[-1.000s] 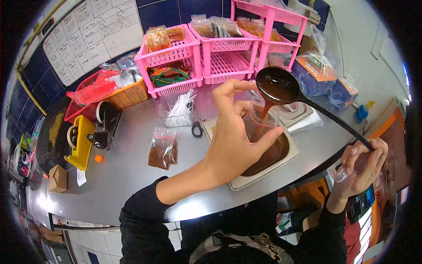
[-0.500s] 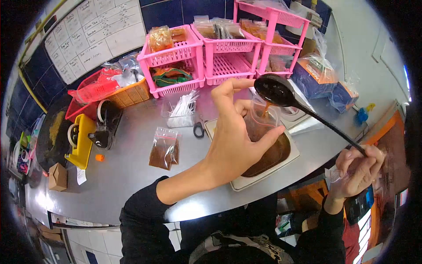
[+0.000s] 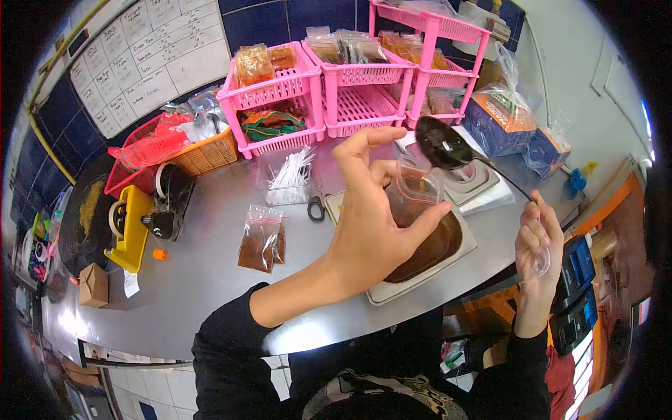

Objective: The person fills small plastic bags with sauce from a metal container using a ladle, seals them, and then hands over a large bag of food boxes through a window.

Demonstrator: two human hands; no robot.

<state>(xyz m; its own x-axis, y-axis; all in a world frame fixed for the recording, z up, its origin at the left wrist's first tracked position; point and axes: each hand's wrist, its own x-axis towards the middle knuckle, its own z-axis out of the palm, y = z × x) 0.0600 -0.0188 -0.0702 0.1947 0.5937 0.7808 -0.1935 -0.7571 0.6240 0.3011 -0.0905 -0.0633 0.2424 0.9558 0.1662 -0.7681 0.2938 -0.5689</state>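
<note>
My left hand (image 3: 374, 224) pinches a small clear zip bag (image 3: 418, 185) with a red seal line, its mouth spread. Beneath it lies a metal pan (image 3: 381, 297) of brown sauce (image 3: 427, 259). The bowl of a black ladle (image 3: 444, 143) tilts at the bag's mouth, with a little brown sauce around its lower edge. Gripping the ladle's handle is my right hand (image 3: 535, 269), closed, with a bit of clear plastic (image 3: 539, 262) also showing in the palm. Two filled zip bags (image 3: 261, 245) of brown sauce lie flat on the table to the left.
Pink tiered racks (image 3: 322, 105) with filled packets stand along the back. In front are a tub of white sticks (image 3: 288, 178) and black scissors (image 3: 316, 208). A yellow tape dispenser (image 3: 133, 231) and an orange basket (image 3: 206, 154) sit left. Blue boxes (image 3: 497, 122) stand at the back right.
The sauce stream from the ladle has thinned away. The ladle's bowl has shifted slightly right and tipped further, and my right hand has moved up and left. My left hand stays nearly still.
</note>
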